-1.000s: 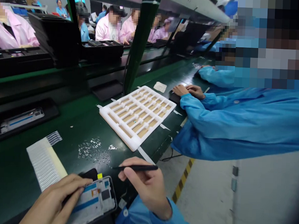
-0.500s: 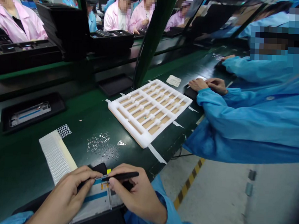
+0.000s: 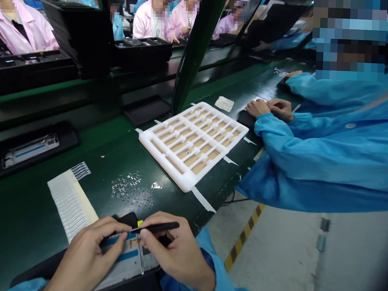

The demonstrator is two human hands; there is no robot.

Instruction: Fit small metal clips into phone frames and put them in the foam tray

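At the bottom of the view my left hand [image 3: 86, 256] rests on a phone frame [image 3: 124, 262] with blue strips, fingers curled and pressing its upper edge. My right hand [image 3: 176, 252] is closed on black tweezers [image 3: 158, 226], whose tip touches the frame's top edge near a small yellow tab [image 3: 140, 223]. The frame lies in a black holder [image 3: 123, 219] on the green belt. Both wrists show blue sleeves.
A white sheet of thin strips [image 3: 69, 202] lies left of the frame, and tiny loose parts [image 3: 132, 190] beyond it. A white foam tray [image 3: 192, 142] sits further back. A co-worker in blue [image 3: 325, 142] works at the right. A black carrier [image 3: 29, 147] rides the belt.
My right hand has come down and left with the tweezers, from above the frame to its top edge. The view shifted a little; my left hand stays on the frame.
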